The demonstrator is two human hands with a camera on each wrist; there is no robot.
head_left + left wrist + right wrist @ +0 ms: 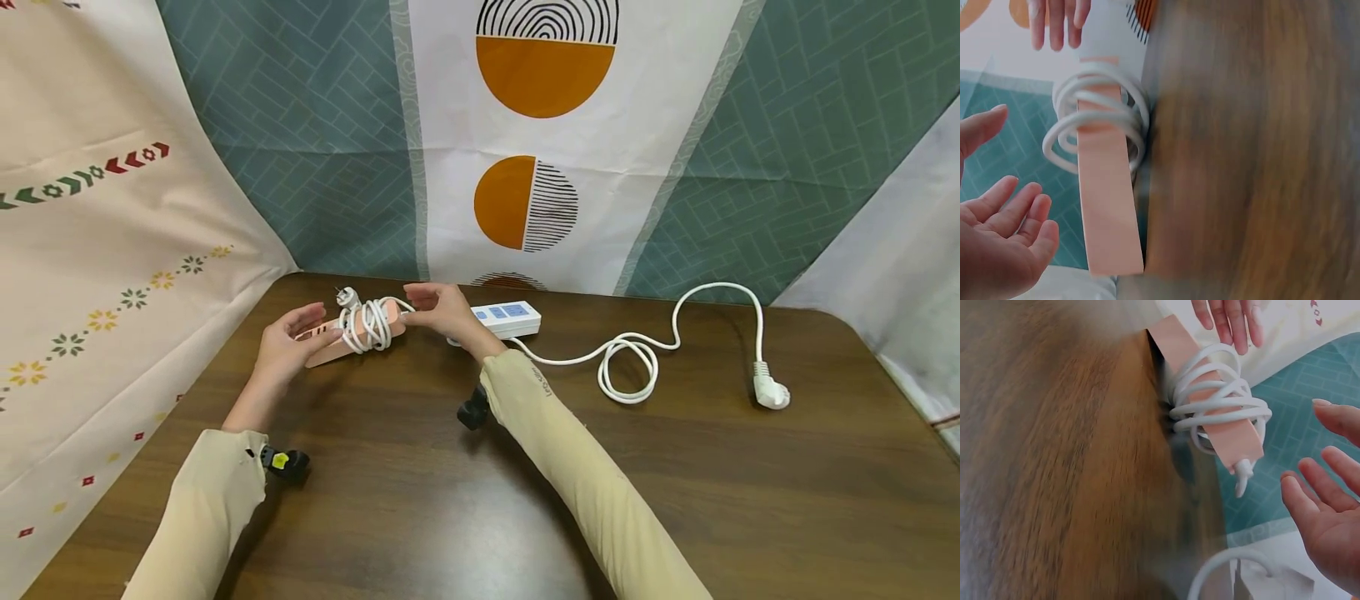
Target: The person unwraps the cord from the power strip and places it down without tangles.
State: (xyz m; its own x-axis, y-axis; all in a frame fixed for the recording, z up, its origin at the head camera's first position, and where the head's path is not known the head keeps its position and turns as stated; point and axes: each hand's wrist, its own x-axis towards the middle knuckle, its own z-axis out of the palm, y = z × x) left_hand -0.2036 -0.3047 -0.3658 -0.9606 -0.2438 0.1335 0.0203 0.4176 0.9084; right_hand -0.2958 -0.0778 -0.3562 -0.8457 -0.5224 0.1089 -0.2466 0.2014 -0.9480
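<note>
A pink power strip lies at the back left of the table with its white cord wound round it. The cord's plug sticks up behind the coil. By the strip's left end is my left hand, fingers loosely bent and apart from it in the left wrist view. My right hand hovers beside the cord end, and the right wrist view shows a gap between its relaxed fingers and the strip. Neither hand holds anything.
Just right of my right hand lies a white power strip with blue sockets, partly hidden by that hand. Its loosely looped cord runs right to a white plug. Patterned cloth hangs behind the wooden table.
</note>
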